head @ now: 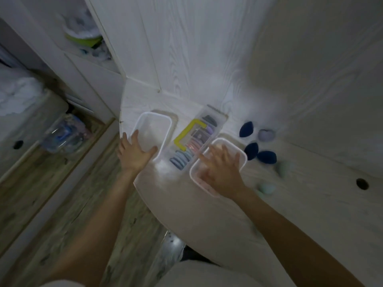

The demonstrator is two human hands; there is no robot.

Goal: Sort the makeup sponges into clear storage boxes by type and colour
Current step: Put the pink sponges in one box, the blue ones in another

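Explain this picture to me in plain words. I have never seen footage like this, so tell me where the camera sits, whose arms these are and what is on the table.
There is no machine here. A person wears a wide-angle camera on the head, so you look down along their own two bare arms.

The left hand rests with spread fingers on the near end of a clear box that looks empty. The right hand reaches flat into a second clear box; it is blurred, so I cannot tell whether it holds anything.

Between them lies a long organiser with a yellow handle, packed with flat sponges in rows of colour.

Loose on the white table, to the right, lie three dark blue sponges, a lilac one and two pale green ones.
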